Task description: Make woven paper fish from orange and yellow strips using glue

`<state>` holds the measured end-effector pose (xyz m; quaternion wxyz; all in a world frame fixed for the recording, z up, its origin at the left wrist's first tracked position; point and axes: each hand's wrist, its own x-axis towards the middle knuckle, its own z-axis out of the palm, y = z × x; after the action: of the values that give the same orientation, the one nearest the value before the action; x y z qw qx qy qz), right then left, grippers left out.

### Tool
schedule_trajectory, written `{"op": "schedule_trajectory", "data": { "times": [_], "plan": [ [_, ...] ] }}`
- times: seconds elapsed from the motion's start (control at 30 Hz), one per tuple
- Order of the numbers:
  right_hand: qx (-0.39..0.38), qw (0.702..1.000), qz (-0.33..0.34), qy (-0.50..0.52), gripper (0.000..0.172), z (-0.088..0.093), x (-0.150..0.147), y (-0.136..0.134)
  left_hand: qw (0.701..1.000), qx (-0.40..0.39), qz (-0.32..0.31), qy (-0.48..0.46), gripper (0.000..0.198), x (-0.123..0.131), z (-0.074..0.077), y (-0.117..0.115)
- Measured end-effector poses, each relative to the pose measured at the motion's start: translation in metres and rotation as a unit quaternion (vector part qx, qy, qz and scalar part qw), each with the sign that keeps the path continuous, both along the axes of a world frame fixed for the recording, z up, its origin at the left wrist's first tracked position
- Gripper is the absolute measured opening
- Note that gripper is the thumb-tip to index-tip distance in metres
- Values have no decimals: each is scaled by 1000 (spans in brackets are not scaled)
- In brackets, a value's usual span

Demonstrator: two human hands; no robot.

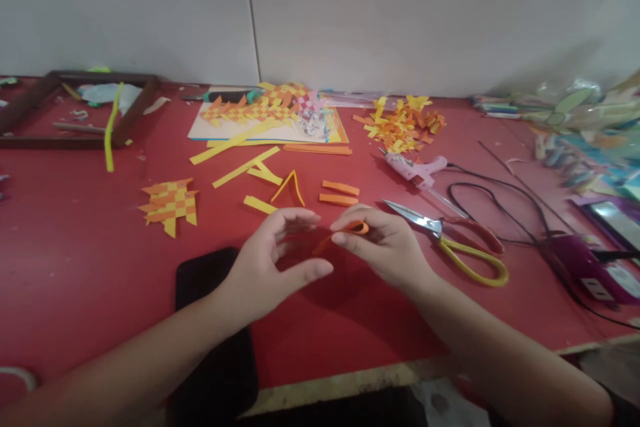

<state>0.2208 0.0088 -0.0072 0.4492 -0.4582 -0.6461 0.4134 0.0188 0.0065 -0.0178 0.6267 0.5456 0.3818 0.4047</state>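
Table: red, and spread out below the left fingers and the right fingers.
Brown frame: far past the left fingers, way over to the left.
White sheet: past both sets of fingers, with woven yellow and orange paper on top.
Black flat thing: left of the left fingers and on their near side.
Left hand: fingers and thumb wide apart, near the tail of the orange strip. I can't tell if they touch it.
Right hand: fingers and thumb pinching that strip tight.
Scissors: right of the right fingers, lying a bit open.
Glue gun: pink, past the right fingers and to the right.
Scrap pile: yellow and orange bits, farther past the right fingers.
Paper fish: checked, well left of the left fingers.
Orange strip: bent in a loop at the right fingers, its tail pointing to the left fingers.
Short strips: two orange ones, just past the right fingers.
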Motion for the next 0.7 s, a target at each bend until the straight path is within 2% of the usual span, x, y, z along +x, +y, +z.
{"op": "schedule_trajectory", "data": {
  "times": [0.07,0.17,0.27,0.37,0.53,0.7],
  "plan": [
    [-55,997,4,60,9,1,-2,-1,999,-2,-18,35,44,0,-1,-3],
    [-126,986,16,111,18,0,-5,-3,999,0,17,40,27,0,-1,-3],
    [-160,980,23,118,23,-1,-7,-5,998,21,49,19,15,1,1,0],
    [-147,982,28,111,25,-3,-8,-7,997,32,69,14,10,1,3,3],
    [-74,995,-4,66,26,-6,-7,-8,994,26,104,21,10,1,2,4],
    [-36,998,-29,37,20,-8,-4,-8,995,17,97,14,14,1,0,3]
  ]
}}
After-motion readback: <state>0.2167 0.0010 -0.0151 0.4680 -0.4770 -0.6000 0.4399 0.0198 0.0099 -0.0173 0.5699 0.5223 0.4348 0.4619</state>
